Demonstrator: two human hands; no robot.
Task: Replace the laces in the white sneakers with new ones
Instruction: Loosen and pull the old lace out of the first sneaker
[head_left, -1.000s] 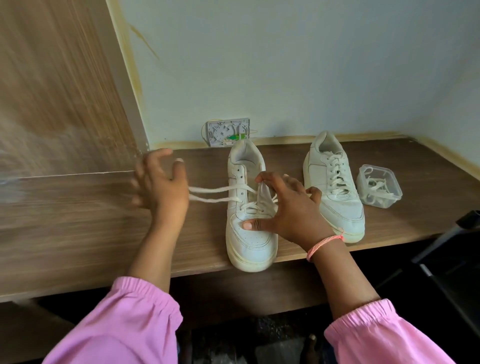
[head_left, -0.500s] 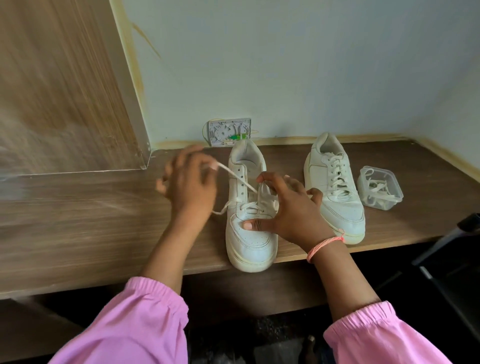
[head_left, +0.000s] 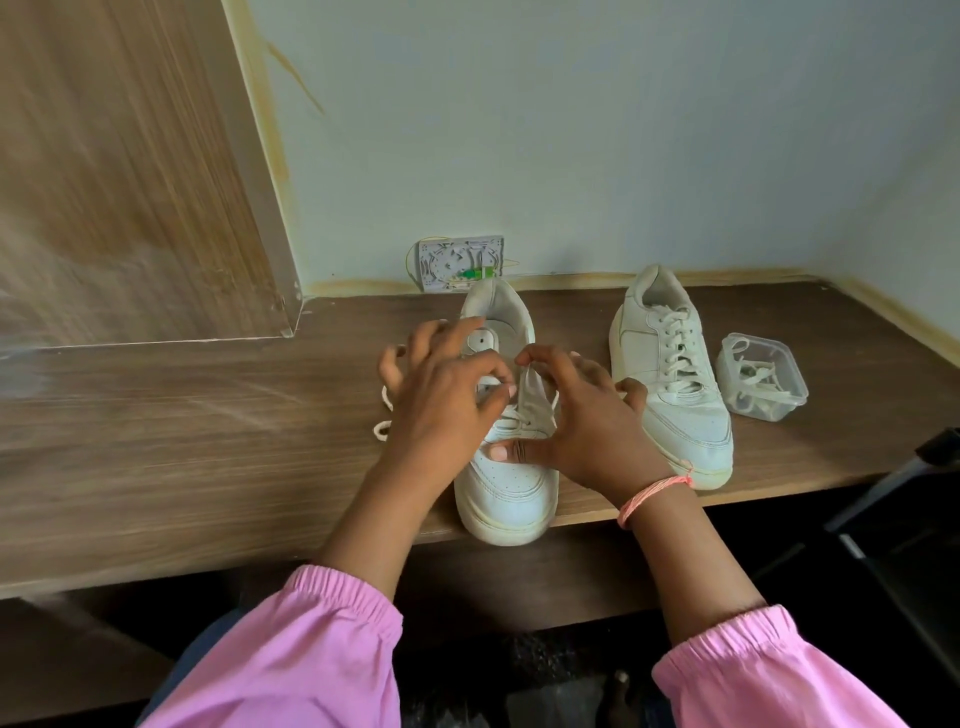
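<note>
The near white sneaker (head_left: 511, 486) lies toe toward me at the desk's front edge, partly laced. My left hand (head_left: 441, 400) hovers over its eyelets with curled fingers and pinches the white lace (head_left: 385, 413), whose loose loops trail out to the left of the hand. My right hand (head_left: 584, 423) grips the same sneaker: its thumb presses on the toe cap and its index finger curls on the raised tongue (head_left: 532, 395). The second white sneaker (head_left: 670, 384) stands fully laced to the right.
A small clear plastic tub (head_left: 763, 384) with white laces inside sits right of the second sneaker. A wall socket plate (head_left: 460, 262) is behind the shoes. A wooden panel (head_left: 130, 171) rises at the left. A dark chair part (head_left: 909, 493) is at lower right.
My left hand, which had pulled the lace out taut to the left, has come back in over the sneaker's eyelets; the lace now hangs slack. My right hand has stayed on the sneaker.
</note>
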